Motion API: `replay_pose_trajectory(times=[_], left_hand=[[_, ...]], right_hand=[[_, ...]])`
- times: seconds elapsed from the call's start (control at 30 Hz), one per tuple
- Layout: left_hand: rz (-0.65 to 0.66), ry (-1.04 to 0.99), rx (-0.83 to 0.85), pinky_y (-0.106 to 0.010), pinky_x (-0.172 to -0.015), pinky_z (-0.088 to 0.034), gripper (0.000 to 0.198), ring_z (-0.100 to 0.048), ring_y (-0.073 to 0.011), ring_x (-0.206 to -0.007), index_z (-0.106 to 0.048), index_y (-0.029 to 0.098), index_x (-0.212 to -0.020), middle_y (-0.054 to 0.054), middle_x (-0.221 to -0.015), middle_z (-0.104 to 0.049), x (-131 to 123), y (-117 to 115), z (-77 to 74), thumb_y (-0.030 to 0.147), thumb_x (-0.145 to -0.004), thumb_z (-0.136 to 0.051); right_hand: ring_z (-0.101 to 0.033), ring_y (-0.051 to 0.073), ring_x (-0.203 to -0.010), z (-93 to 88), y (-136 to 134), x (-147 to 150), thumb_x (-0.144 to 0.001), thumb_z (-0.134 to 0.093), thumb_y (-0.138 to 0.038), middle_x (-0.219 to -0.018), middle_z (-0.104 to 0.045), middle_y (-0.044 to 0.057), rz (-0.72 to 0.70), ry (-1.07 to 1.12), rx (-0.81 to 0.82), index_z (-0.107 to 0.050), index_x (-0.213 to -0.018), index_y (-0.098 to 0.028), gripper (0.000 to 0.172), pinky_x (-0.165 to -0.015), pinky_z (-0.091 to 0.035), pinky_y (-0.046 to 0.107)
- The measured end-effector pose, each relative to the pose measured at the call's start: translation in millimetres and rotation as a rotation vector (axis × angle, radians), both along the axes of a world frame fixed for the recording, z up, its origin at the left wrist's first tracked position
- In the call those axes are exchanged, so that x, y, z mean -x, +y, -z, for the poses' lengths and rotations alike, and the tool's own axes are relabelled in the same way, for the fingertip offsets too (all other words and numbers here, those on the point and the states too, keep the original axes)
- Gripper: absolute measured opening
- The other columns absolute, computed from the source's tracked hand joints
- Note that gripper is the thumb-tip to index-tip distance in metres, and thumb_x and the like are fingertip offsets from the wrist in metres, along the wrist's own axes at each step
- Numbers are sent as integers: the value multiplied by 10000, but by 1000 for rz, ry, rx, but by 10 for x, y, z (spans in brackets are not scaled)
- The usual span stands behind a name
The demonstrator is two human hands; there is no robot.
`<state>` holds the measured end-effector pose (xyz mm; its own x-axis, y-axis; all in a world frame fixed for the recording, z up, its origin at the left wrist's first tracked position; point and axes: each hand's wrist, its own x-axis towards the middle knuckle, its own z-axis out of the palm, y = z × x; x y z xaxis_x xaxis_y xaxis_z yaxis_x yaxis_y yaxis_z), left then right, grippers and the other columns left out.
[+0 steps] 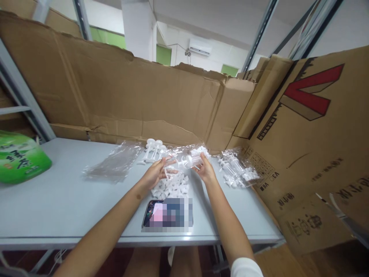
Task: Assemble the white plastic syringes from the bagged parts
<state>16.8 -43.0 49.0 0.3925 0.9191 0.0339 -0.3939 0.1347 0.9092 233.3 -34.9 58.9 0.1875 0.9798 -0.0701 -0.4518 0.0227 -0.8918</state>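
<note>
Above the middle of the table, both hands hold up a clear plastic bag (184, 152). A clear syringe (193, 161) with a white plunger lies in or against the bag; the glossy film makes it hard to tell which. My left hand (155, 174) grips the bag's left side, thumb on top and fingers partly behind the film. The right hand (206, 169) is closed round the syringe's right end. Below them lies a heap of small white plastic parts (171, 186). Behind my left hand are several white plungers (154, 148). More white pieces (201, 150) sit behind the right hand.
Filled clear bags (238, 167) with syringes and white parts lie at right. Flat empty bags (115, 161) are stacked at left. A phone (167, 215) rests near the front edge. A green package (23, 157) stands far left. Cardboard walls (150, 96) enclose the table's back and right.
</note>
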Motion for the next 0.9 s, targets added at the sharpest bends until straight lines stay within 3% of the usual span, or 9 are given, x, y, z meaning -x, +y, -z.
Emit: replay_pose_trajectory(times=[0.17,0.3,0.43,0.63,0.9], left_hand=[[-225,151,-102,-284,-629,-498,459,-646,-165,-701,-481,188,-1126,-96,-977,-644,36,59,8,419,-744,-585],[-304,234,-242,-255,-596,-465,381,-616,-149,-651,-569,166,-967,-41,-803,-645,55,129,52,379,-665,-661],[-297,305,-337,-254,-558,-445,285,-572,-135,-577,-615,159,-824,-18,-708,-610,38,171,117,345,-622,-693],[-226,379,-383,-261,-606,-465,333,-561,-139,-636,-628,169,-936,-18,-720,-582,17,174,202,359,-663,-657],[-181,429,-421,-265,-599,-455,294,-548,-145,-625,-643,176,-891,-27,-710,-591,-4,140,280,369,-669,-640]], right_hand=[[-570,126,-618,41,-75,-88,-636,-656,-467,-792,-623,6,40,-128,-104,-537,-923,-229,392,-496,-480,228],[-579,127,-628,7,-74,-127,-641,-648,-449,-822,-629,8,3,-183,-104,-525,-978,-236,417,-495,-473,224],[-603,131,-679,-24,12,-175,-637,-648,-449,-857,-646,-5,-36,-172,-73,-526,-971,-259,403,-548,-479,231],[-613,136,-679,85,62,-276,-623,-676,-434,-759,-660,-10,-89,38,39,-563,-841,-243,311,-616,-492,260],[-620,155,-678,157,-59,-229,-609,-695,-286,-733,-660,18,-1,-13,23,-566,-761,-219,210,-604,-509,260]])
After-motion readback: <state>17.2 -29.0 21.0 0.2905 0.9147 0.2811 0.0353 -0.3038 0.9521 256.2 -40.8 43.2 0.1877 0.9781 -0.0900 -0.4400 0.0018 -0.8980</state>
